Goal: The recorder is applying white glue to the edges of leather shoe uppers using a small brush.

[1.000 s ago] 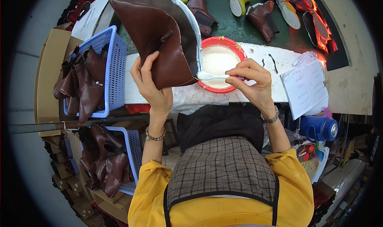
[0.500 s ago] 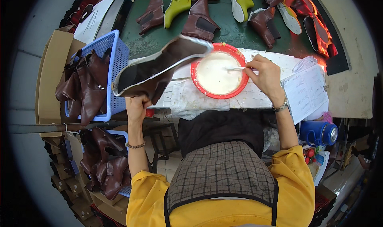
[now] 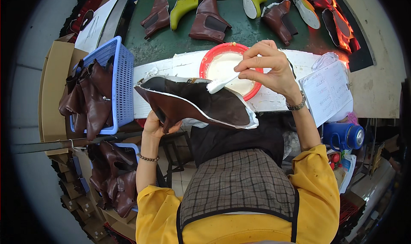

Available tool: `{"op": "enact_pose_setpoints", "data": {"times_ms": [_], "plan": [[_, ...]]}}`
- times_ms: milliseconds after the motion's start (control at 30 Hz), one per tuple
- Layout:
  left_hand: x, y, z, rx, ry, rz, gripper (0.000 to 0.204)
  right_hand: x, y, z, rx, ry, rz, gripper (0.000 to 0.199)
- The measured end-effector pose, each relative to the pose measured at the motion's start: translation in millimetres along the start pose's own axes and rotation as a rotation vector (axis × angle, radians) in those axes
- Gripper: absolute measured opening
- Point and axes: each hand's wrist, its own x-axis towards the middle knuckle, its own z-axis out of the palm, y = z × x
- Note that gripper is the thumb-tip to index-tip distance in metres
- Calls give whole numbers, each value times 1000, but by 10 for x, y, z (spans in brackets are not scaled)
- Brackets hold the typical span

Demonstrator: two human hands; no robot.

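the boot upper [image 3: 197, 100] is in the left grip [image 3: 156, 124], the brush [image 3: 222, 83] in the right grip [image 3: 267, 66] over it. a bowl [image 3: 205, 62] sits on the tabletop [image 3: 177, 42], partly hidden behind the right grip, more boots [image 3: 209, 21] beyond both. two baskets [image 3: 124, 87] of uppers [image 3: 95, 89] stand left of the left grip, a notebook [image 3: 327, 96] and flask [image 3: 338, 137] right of the right grip.

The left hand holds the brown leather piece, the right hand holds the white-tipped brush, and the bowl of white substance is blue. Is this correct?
Not quite: the bowl is red, as the head view shows. The left hand does hold the brown leather piece, and the right hand the white-tipped brush.
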Motion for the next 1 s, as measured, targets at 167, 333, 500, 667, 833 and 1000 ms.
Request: {"op": "enact_pose_setpoints", "data": {"times_ms": [167,333,500,667,833,1000], "plan": [[23,115,119,-24,-60,-10,36,-166,90,-52,-57,16,29,21],[3,160,16,-81,20,145,37,-382,36,-93,-64,5,168,16],[-21,265,15,199,50,154,46,-546,-46,-163,-22,-23,234,15],[21,169,75,5,15,135,43,-512,-12,-155,-43,-21,254,14],[19,98,99,52,26,49,40,-330,51,-68,-141,70,89,14],[59,41,261,75,33,-32,33,-138,-15,-47,-176,89,1,16]]}}
